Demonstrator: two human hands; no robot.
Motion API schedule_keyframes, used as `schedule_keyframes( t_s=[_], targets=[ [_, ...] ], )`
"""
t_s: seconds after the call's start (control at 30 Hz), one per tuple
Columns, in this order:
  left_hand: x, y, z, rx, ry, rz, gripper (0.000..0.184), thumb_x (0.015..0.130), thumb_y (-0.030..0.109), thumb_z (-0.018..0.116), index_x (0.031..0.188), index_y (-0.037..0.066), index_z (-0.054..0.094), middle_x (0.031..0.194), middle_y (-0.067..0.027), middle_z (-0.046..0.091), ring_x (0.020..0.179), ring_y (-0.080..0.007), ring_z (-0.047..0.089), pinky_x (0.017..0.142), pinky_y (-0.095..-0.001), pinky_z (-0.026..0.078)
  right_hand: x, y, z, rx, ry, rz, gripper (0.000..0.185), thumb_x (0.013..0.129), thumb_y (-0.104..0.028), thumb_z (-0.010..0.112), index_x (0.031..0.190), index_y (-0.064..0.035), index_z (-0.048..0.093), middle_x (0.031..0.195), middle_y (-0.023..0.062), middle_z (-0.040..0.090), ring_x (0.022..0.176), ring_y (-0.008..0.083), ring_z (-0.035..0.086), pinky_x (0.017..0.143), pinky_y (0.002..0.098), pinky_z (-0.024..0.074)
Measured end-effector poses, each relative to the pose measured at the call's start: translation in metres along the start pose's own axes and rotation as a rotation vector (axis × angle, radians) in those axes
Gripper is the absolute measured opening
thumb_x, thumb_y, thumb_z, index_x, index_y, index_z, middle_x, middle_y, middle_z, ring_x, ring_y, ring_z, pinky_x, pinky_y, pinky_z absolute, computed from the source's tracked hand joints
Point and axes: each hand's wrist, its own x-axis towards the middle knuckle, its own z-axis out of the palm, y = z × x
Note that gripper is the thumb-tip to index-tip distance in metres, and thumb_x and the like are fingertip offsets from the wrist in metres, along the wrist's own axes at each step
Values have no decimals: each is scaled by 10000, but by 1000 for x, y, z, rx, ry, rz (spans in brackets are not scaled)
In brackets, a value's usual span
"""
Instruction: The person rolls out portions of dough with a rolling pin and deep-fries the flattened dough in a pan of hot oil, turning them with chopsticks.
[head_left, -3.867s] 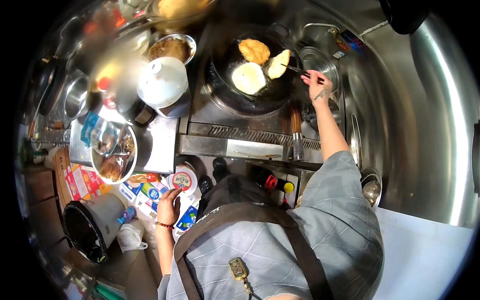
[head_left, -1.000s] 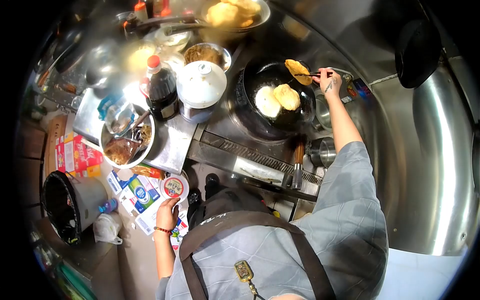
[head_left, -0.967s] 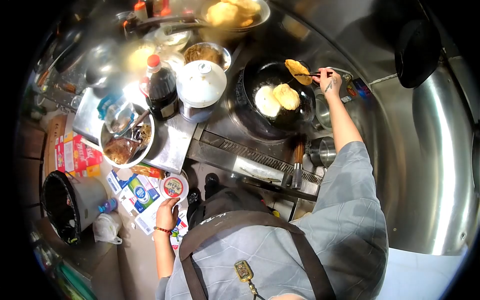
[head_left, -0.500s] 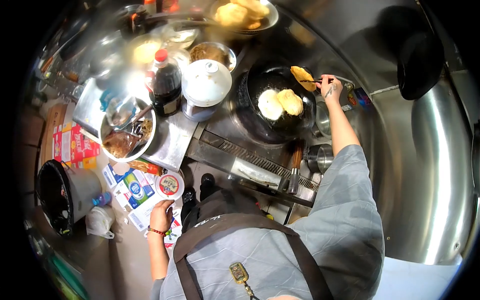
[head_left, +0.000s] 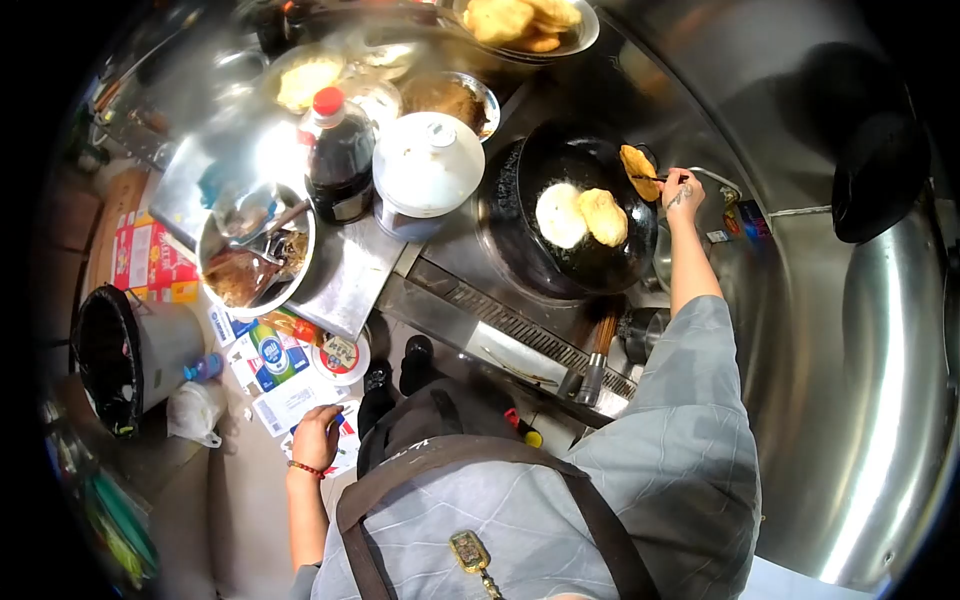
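The right arm [head_left: 693, 262] reaches forward, its hand closed in a grip, a dark tattoo [head_left: 682, 194] near the wrist; the left arm [head_left: 307, 515] hangs lower, the left hand [head_left: 316, 438] relaxed, fingers loosely bent

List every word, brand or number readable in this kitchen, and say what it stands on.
No text reads clearly.
Round tub lid: label too small.
Red carton: print too small.
Blue-and-white packaging: too blurred.
Dark apron: lettering too small.

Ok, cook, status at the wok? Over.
Right hand: dark utensil holding browned round near wok rim. Left hand: low, apparently empty. Pale round, golden round inside. Nothing visibly blocking.
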Motion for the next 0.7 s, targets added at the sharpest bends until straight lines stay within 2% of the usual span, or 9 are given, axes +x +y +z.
schedule_keyframes(
  t_s=[0.1,0.13,0.27,0.33,0.47,0.67,0.7],
  targets=[
    [7,3,2,-3,13,9,224,808,15,582,1012,21,674,1012,-173,660,957,-359,613,840,-413,491,2,-2,-2,-37,-35,-5,210,862,-163,582,820,17,680,661,161,675,615,265,693,617,327,545],
    [8,4,3,1,22,19,220,809,16,584,1009,21,675,1010,-173,661,956,-360,613,838,-413,491,6,7,2,-30,-39,-43,213,872,-139,579,847,46,683,676,145,678,588,221,698,547,300,541],
    [10,3,5,-29,19,26,216,809,14,586,1005,22,677,1005,-173,662,956,-359,613,834,-412,492,11,21,7,-56,-19,-116,216,873,-131,577,861,58,678,669,138,677,596,221,701,547,296,543],
    [11,3,5,-18,5,22,217,808,11,586,1005,21,677,1005,-174,662,954,-360,613,831,-413,492,5,5,2,66,-32,-11,210,873,-164,585,826,18,678,643,167,665,585,247,694,584,330,546],
    [11,2,6,-23,8,29,220,806,7,584,1005,20,676,1004,-176,661,952,-360,613,831,-414,492,2,-7,-3,48,-37,31,207,874,-158,583,827,19,678,643,168,665,588,251,694,578,328,547],
    [10,2,5,-23,18,30,225,800,8,584,1005,20,677,1008,-180,661,948,-361,614,836,-412,493,1,0,-6,-14,-47,-54,201,869,-157,583,827,15,680,647,166,668,596,252,696,580,334,545],
    [10,1,4,-18,14,30,229,799,9,587,1009,22,676,1012,-181,660,949,-362,614,839,-413,492,-1,1,-9,-35,-56,-52,218,878,-160,574,840,28,677,656,153,675,605,231,701,580,312,542]
  ],
)
